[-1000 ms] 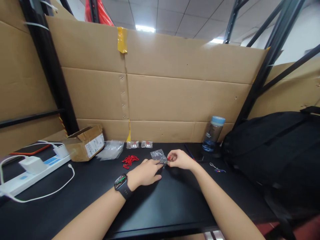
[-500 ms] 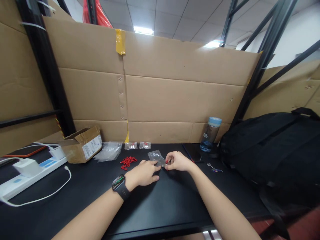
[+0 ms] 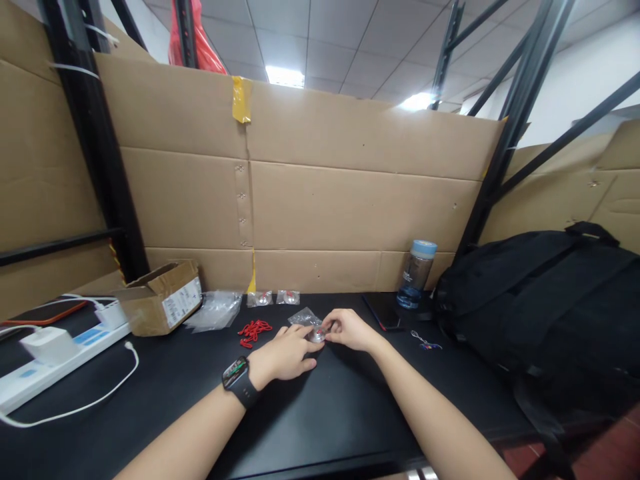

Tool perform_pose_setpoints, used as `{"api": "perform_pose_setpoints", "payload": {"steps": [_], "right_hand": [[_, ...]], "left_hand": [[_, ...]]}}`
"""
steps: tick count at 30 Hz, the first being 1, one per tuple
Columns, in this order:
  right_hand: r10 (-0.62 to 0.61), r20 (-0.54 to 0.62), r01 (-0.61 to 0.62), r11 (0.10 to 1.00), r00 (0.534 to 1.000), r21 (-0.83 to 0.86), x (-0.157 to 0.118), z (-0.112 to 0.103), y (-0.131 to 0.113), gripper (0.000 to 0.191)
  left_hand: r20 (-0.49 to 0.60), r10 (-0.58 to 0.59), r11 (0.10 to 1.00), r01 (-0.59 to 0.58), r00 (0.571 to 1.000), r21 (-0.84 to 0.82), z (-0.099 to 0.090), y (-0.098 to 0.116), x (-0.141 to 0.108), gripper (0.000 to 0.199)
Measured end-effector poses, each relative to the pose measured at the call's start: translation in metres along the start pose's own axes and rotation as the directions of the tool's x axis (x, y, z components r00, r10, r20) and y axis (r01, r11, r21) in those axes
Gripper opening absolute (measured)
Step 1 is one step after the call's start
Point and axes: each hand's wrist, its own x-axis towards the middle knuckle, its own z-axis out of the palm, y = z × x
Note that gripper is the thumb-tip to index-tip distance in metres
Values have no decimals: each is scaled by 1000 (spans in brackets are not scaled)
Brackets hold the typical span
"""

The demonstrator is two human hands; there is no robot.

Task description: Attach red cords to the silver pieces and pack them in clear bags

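Fingers of both hands pinch one small clear plastic bag (image 3: 306,320) at mid-desk: left hand (image 3: 283,353), wearing a black watch (image 3: 239,381), presses it down; right hand (image 3: 349,329) grips its near edge.

Surroundings, largest first: cardboard wall (image 3: 350,200); black desk (image 3: 320,413); black backpack (image 3: 545,300) at right; open carton (image 3: 160,297) with a white label, print unreadable; white power strip (image 3: 55,357); blue-capped bottle (image 3: 416,274); phone (image 3: 384,311); loose clear bags (image 3: 215,310); red pieces (image 3: 253,329); two small packets (image 3: 274,297); keyring (image 3: 424,343).

Since the earlier frame, the bag lies crumpled lower under the fingers.
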Motion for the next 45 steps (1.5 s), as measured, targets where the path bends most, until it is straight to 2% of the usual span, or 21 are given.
{"api": "perform_pose_setpoints", "payload": {"steps": [4, 8, 12, 15, 23, 29, 33, 39, 43, 45], "right_hand": [[-29, -73, 12, 974, 997, -226, 0, 4, -3, 25], [-71, -131, 19, 932, 989, -361, 1, 13, -6, 31], [-176, -19, 147, 876, 984, -460, 1, 15, -9, 25], [-180, 11, 157, 823, 984, -546, 1, 16, -14, 22], [-203, -48, 104, 675, 978, -731, 4, 24, -21, 25], [-275, -26, 148, 594, 961, -791, 6, 25, -21, 25], [-281, -17, 159, 591, 960, -791, 5, 24, -22, 15], [-260, -73, 99, 594, 963, -798, 8, 28, -22, 15], [-193, -184, -20, 638, 964, -770, 10, 32, -22, 19], [-152, -248, -78, 688, 957, -722, 9, 32, -22, 21]], "left_hand": [[18, -44, 999, 44, 999, 5, 2, 0, 0, 50], [62, -79, 997, 79, 995, -11, 1, -4, 0, 54], [109, -65, 997, 69, 992, -30, -3, -12, 0, 54], [135, -69, 996, 75, 988, -38, -5, -17, 1, 55], [75, -131, 991, 134, 989, -27, -5, -17, 0, 55], [31, -179, 984, 180, 983, 0, -5, -8, -3, 48], [72, -161, 987, 162, 984, 2, -4, -6, -3, 54], [97, -110, 994, 110, 989, 1, -4, -12, -1, 57], [120, -42, 999, 44, 992, -16, -2, -14, -1, 56], [85, -24, 1000, 25, 996, -12, -3, -15, -1, 51]]}}
